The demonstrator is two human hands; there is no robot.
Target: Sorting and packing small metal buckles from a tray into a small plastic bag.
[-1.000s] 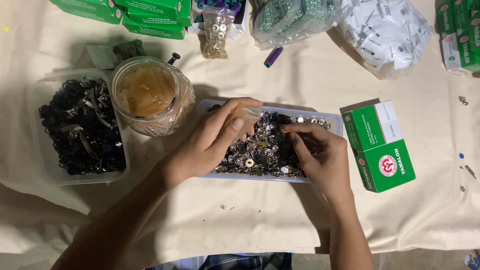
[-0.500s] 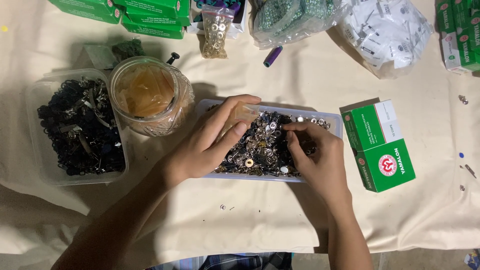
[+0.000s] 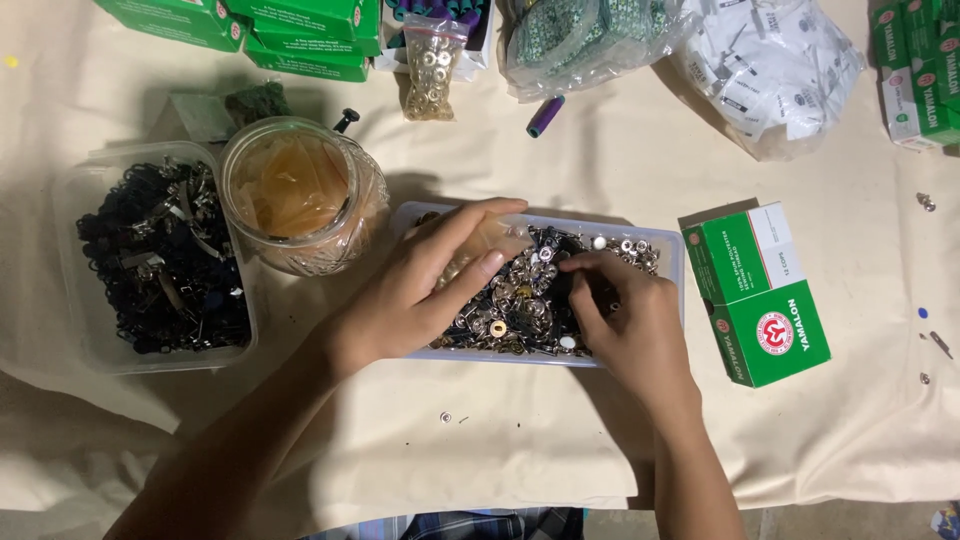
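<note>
Sorting through a clear tray (image 3: pixel 672 262) of metal snaps (image 3: pixel 520 305), the left hand (image 3: pixel 425 285) holds a small clear bag (image 3: pixel 480 240) over them, while right hand (image 3: pixel 625 315) fingertips pinch down among snaps; what they grip I cannot tell.

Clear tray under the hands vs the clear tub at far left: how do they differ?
The tray holds mostly shiny silver and brass snaps mixed with some dark pieces; the tub holds mostly black parts with a few metal clips. The left hand and right hand have fingers in the tray; nothing touches the tub. The tray lies long side across the table, the tub looks closer to square. Both are clear plastic, open-topped, on the cream cloth.
</note>
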